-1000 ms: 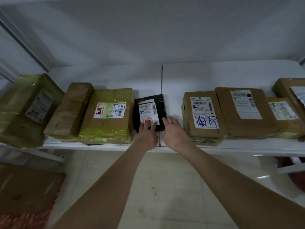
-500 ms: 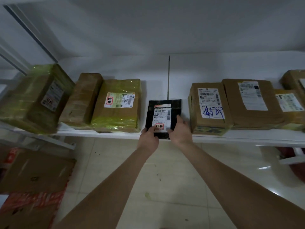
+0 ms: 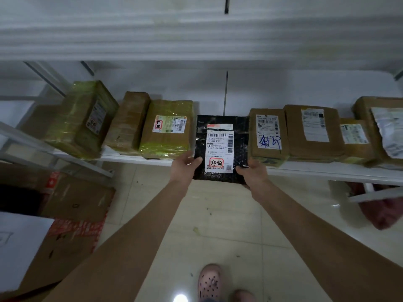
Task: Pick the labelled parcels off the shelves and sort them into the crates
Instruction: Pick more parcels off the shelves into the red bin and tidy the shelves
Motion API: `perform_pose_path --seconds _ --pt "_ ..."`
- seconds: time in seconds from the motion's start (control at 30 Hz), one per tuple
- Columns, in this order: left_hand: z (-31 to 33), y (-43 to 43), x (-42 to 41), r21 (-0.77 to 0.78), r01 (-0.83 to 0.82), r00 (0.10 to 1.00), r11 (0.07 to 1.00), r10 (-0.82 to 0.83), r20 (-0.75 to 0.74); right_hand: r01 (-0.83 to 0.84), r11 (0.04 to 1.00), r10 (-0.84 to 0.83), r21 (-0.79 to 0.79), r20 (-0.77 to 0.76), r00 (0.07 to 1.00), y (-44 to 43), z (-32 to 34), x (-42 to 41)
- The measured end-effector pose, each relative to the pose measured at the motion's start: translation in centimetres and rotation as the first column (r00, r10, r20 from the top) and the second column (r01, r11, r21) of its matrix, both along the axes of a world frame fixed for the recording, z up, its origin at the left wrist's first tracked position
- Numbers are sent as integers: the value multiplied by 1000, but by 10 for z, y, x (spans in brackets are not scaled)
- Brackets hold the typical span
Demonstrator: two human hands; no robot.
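While the left grip [image 3: 183,168] and right grip [image 3: 254,174] pinch its lower corners, the black parcel [image 3: 239,144] bears a white label [image 3: 219,149].

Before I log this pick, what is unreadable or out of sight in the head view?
All head view.
Black parcel: underside, hidden by the parcel itself.
Its label: fine print too small.
Rightmost parcel: cut by the right edge.
Taped parcel, second from left: no label shows; other faces hidden.
Upper shelf: blurred.
Crates: none plainly in view.
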State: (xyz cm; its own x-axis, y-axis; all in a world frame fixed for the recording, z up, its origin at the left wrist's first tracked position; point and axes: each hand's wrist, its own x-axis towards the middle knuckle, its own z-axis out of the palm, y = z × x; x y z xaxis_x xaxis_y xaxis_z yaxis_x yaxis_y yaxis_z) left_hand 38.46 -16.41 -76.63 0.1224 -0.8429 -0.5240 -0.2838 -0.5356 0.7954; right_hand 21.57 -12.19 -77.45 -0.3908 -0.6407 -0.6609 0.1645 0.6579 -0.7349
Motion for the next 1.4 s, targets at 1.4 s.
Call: perform_pose_path --seconds 1.4 --pt "143 174 362 -51 -547 826 836 548 131 -816 577 757 -38 -351 552 38 139 359"
